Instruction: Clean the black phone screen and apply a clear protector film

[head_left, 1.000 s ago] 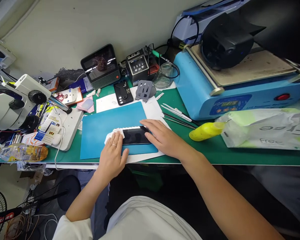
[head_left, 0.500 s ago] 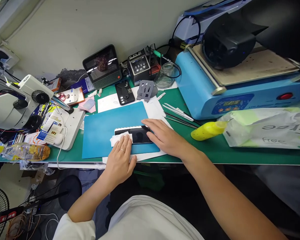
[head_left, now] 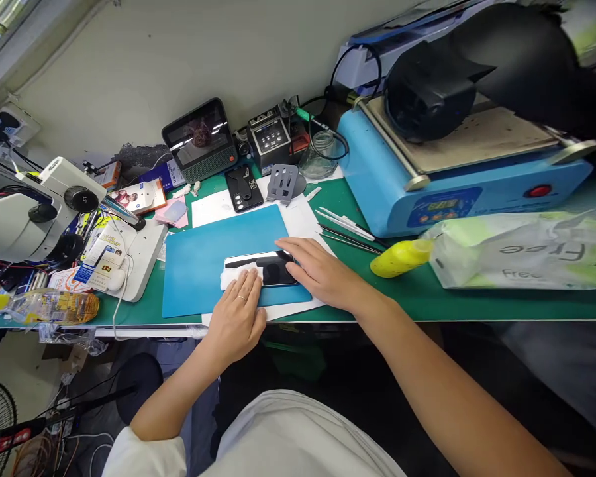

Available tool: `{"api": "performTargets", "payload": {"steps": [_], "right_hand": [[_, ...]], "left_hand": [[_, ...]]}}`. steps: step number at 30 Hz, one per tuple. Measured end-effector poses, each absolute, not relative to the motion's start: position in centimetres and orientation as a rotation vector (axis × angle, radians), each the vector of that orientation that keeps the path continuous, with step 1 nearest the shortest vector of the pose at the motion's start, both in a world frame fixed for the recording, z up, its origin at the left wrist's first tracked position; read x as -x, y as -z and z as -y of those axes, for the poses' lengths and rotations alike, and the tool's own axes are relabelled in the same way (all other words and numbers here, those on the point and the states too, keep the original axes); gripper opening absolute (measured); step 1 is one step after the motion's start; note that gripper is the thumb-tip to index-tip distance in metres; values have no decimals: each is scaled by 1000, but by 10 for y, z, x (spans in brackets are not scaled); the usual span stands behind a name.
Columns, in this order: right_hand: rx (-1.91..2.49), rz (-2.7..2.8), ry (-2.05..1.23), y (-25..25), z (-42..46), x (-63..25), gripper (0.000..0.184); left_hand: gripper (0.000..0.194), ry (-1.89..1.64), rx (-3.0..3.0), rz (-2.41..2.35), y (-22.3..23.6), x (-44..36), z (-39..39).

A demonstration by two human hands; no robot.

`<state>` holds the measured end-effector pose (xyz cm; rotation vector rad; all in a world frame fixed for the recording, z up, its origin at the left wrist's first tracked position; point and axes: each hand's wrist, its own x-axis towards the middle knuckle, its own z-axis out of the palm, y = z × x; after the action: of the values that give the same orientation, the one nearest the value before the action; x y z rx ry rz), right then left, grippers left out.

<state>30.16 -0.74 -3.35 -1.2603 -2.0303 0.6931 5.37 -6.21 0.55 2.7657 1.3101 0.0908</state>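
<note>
A black-screened smartphone (head_left: 277,268) lies face up on a blue mat (head_left: 193,265). My left hand (head_left: 238,318), with a ring on one finger, holds a folded white tissue (head_left: 232,274) pressed down on the phone's left end. Its fingers lie close together over the tissue. At the phone's right end is my right hand (head_left: 322,273), gripping that end with the thumb on the near side and the fingers along the far edge. The fingertips partly hide the phone's corner. White paper (head_left: 298,215) shows from under the mat.
Behind the mat lie a black phone case (head_left: 244,188) and a grey bracket (head_left: 283,183). Tweezers (head_left: 350,241), a yellow bottle (head_left: 400,258) and a wipes pack (head_left: 521,255) lie rightward, before a blue heating machine (head_left: 377,175). A microscope (head_left: 54,205) and drink bottle (head_left: 54,306) stand left.
The camera view has shifted slightly. My left hand still presses the tissue on the phone's left end, and my right hand still grips the other end.
</note>
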Motion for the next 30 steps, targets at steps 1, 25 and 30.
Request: {"api": "performTargets", "payload": {"steps": [1, 25, 30], "right_hand": [[1261, 2028, -697, 33, 7, -301, 50], [1247, 2025, -672, 32, 9, -302, 53], [1273, 2018, -715, 30, 10, -302, 53]], "left_hand": [[64, -102, -2764, -1313, -5, -53, 64], [60, -168, -2687, -1467, -4, -83, 58], [60, -186, -2684, -1498, -5, -72, 71]]}}
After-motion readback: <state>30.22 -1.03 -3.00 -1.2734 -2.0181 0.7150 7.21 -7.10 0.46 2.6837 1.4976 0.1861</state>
